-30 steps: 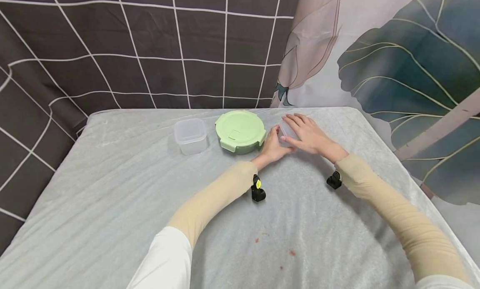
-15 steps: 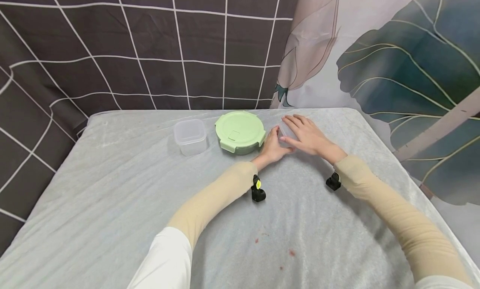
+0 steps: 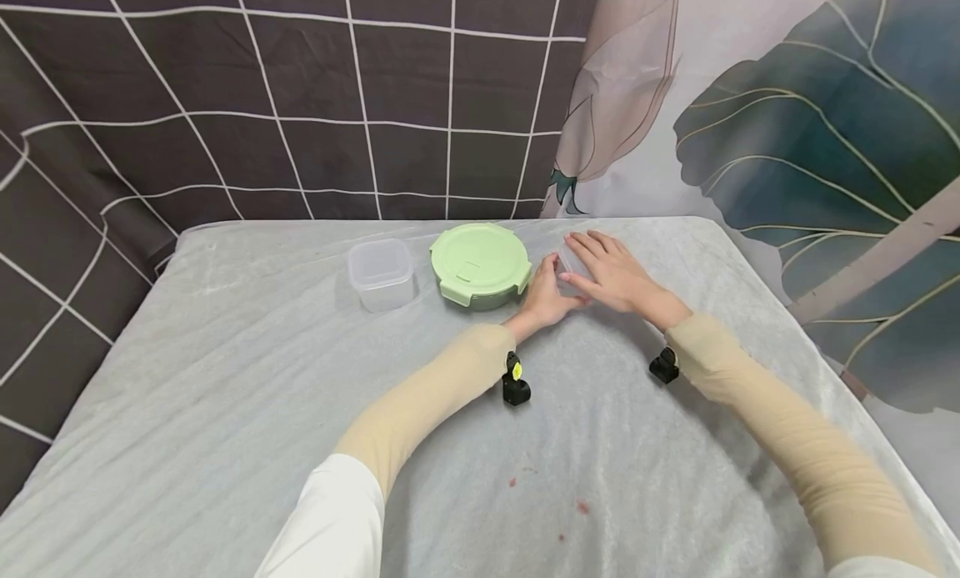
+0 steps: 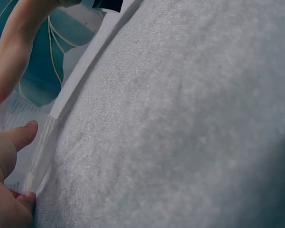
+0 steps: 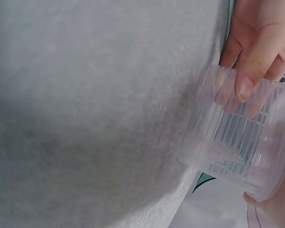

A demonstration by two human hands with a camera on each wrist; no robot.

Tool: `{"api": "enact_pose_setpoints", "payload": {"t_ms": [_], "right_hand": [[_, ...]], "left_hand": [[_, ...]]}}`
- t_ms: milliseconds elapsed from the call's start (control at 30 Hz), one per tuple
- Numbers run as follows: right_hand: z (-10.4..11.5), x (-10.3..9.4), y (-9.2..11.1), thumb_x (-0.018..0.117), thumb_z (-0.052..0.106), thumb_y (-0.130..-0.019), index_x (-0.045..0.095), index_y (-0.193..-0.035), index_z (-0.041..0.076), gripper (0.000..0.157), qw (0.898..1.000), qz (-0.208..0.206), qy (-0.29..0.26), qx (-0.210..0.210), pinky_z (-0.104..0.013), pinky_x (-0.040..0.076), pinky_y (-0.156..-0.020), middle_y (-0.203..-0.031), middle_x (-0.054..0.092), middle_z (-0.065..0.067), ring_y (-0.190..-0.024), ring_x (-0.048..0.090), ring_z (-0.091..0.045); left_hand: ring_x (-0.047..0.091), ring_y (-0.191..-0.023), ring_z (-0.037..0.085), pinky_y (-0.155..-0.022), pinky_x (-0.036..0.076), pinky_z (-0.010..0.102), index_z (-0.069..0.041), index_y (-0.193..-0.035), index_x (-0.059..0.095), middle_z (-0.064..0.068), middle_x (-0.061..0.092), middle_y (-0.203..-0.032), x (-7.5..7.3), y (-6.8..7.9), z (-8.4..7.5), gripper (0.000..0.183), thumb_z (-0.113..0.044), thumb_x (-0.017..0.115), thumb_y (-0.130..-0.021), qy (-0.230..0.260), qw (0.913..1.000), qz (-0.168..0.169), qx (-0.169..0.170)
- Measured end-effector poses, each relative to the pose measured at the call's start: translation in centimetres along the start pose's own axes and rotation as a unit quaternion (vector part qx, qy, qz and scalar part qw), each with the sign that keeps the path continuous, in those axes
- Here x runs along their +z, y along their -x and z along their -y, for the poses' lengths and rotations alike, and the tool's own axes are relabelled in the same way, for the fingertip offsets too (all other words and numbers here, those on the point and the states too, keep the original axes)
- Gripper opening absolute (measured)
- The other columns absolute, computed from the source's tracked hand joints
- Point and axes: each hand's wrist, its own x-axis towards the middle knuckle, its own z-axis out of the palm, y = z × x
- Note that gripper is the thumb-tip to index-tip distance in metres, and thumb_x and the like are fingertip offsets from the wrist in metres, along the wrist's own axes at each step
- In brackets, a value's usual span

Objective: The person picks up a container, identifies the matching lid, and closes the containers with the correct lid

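Note:
In the head view a clear plastic container (image 3: pixel 568 259) stands near the table's back edge, mostly covered by both hands. My left hand (image 3: pixel 546 298) grips its near left side, thumb and fingers spread round the wall. Over the top rests my right hand (image 3: pixel 617 276), its fingers extended. The right wrist view shows the see-through ribbed container (image 5: pixel 242 130) with my left thumb (image 5: pixel 246 88) pressed on its side. Just left of that hand sits a round food container with a green clip lid (image 3: pixel 483 259). A frosted square container (image 3: pixel 381 276) with a lid stands further left.
A grey cloth covers the table (image 3: pixel 247 411), with a few small reddish marks near the front. Behind it hangs a dark curtain with white grid lines (image 3: pixel 300 86). A leaf-patterned curtain (image 3: pixel 817 144) borders the right side.
My right wrist has shifted very slightly left and down. Otherwise both hands stay at the clear container, and the other two containers stand where they were.

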Motion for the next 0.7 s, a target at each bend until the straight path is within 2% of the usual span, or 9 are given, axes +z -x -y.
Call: {"api": "enact_pose_setpoints", "payload": {"t_ms": [200,333,567,700], "right_hand": [[-0.07,0.03,-0.03,0.042,0.045,-0.099,0.020,-0.152,0.000,0.073,1.000,0.009,0.010,-0.009,-0.054,0.012,-0.120,-0.159,0.020,-0.019,-0.147,0.015,-0.039],[-0.08,-0.21,0.06,0.039,0.046,-0.100,0.014,-0.152,-0.002,0.075,1.000,0.022,0.004,-0.007,-0.051,0.010,-0.122,-0.159,0.015,-0.020,-0.148,0.011,-0.037],[-0.06,-0.29,-0.11,0.034,0.050,-0.101,0.010,-0.152,-0.003,0.078,1.000,0.029,-0.001,-0.008,-0.048,0.009,-0.122,-0.160,0.011,-0.022,-0.148,0.011,-0.037],[-0.06,-0.24,-0.24,0.035,0.048,-0.101,0.010,-0.152,-0.003,0.076,0.999,0.031,0.000,-0.008,-0.048,0.009,-0.123,-0.160,0.010,-0.020,-0.148,0.011,-0.037]], "left_hand": [[0.029,-0.144,0.023,-0.119,0.027,0.032,-0.003,-0.151,0.018,0.013,0.030,-0.155,0.01,0.24,-0.34,0.091,-0.026,0.075,-0.083,-0.026,0.9997,-0.005,-0.003],[0.029,-0.144,0.024,-0.119,0.027,0.032,-0.001,-0.150,0.017,0.015,0.030,-0.155,0.15,0.11,-0.51,0.092,-0.025,0.076,-0.083,-0.026,0.9997,-0.005,-0.002],[0.028,-0.145,0.024,-0.120,0.025,0.030,-0.001,-0.151,0.017,0.015,0.028,-0.156,0.10,-0.21,-0.69,0.093,-0.024,0.076,-0.083,-0.029,0.9995,-0.003,-0.008],[0.026,-0.146,0.024,-0.120,0.023,0.030,0.000,-0.151,0.016,0.015,0.026,-0.157,0.03,-0.37,-0.76,0.093,-0.023,0.075,-0.084,-0.030,0.9994,0.003,-0.013]]}}
